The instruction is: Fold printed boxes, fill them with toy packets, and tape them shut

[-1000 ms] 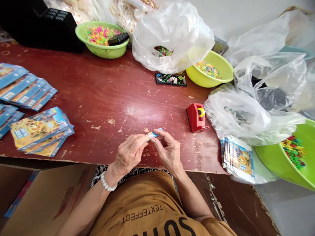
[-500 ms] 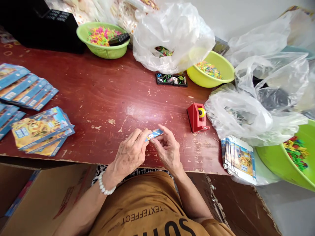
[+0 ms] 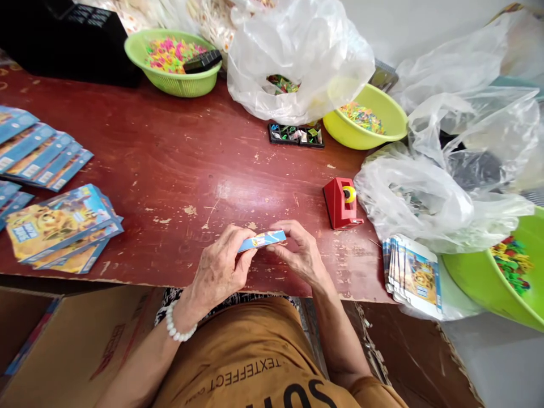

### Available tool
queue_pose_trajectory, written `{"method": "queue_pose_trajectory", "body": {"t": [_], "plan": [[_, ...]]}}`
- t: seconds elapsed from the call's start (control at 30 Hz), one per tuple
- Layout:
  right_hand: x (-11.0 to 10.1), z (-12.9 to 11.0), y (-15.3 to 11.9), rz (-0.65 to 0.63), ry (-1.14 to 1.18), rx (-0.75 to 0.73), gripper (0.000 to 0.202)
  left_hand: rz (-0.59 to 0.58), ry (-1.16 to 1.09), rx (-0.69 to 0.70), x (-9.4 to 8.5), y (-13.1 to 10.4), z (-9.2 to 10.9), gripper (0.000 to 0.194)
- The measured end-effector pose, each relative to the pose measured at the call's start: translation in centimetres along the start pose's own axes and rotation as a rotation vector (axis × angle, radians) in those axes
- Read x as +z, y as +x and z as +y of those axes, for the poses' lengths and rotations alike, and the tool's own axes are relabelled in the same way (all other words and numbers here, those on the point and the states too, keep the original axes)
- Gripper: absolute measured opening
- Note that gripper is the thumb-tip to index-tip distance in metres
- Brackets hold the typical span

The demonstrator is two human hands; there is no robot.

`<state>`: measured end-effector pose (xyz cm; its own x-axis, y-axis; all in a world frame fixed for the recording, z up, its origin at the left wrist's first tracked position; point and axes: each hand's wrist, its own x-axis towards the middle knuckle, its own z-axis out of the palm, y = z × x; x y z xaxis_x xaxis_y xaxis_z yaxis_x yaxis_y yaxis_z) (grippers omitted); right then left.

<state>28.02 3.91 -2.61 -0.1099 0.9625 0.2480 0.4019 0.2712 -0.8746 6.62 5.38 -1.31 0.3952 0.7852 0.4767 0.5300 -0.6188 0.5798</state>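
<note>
A thin blue box [image 3: 262,241] is held edge-up between my two hands, above the front part of the red-brown table [image 3: 187,170]. My left hand [image 3: 223,263], with a white bead bracelet at the wrist, pinches the box's left end. At its right end, the thumb and fingers of my right hand [image 3: 302,255] close on the box. A red tape dispenser [image 3: 340,204] stands to the right of my hands. Farther back lies a black tray [image 3: 295,136] with small colourful pieces in its compartments.
Blue-and-yellow boxes [image 3: 59,224] lie overlapped at the left. Flat cartons [image 3: 419,275] sit at the right front edge. Green bowls [image 3: 174,82] of small pieces and clear plastic bags [image 3: 297,51] line the back and right.
My hands have moved apart, and more of the blue box's narrow side shows between them. The view has shifted slightly.
</note>
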Motion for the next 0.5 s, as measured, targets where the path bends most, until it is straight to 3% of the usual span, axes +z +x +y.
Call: {"method": "queue_pose_trajectory", "body": {"t": [0.07,0.2,0.33,0.5], "plan": [[0.1,-0.6,0.0,-0.032,0.002,-0.023,0.025,0.002,0.020,0.004,0.1,0.0,0.0,0.017],[0.6,-0.9,0.0,-0.054,0.043,-0.015,0.033,-0.018,0.054,0.054,0.3,0.0,-0.1,0.019],[0.9,-0.7,0.0,-0.025,0.105,0.000,0.038,-0.010,0.048,0.075,0.5,0.0,-0.2,0.017],[1.4,-0.8,0.0,0.023,0.242,0.049,0.031,0.027,0.039,0.093,0.7,-0.3,-0.4,0.015]]}}
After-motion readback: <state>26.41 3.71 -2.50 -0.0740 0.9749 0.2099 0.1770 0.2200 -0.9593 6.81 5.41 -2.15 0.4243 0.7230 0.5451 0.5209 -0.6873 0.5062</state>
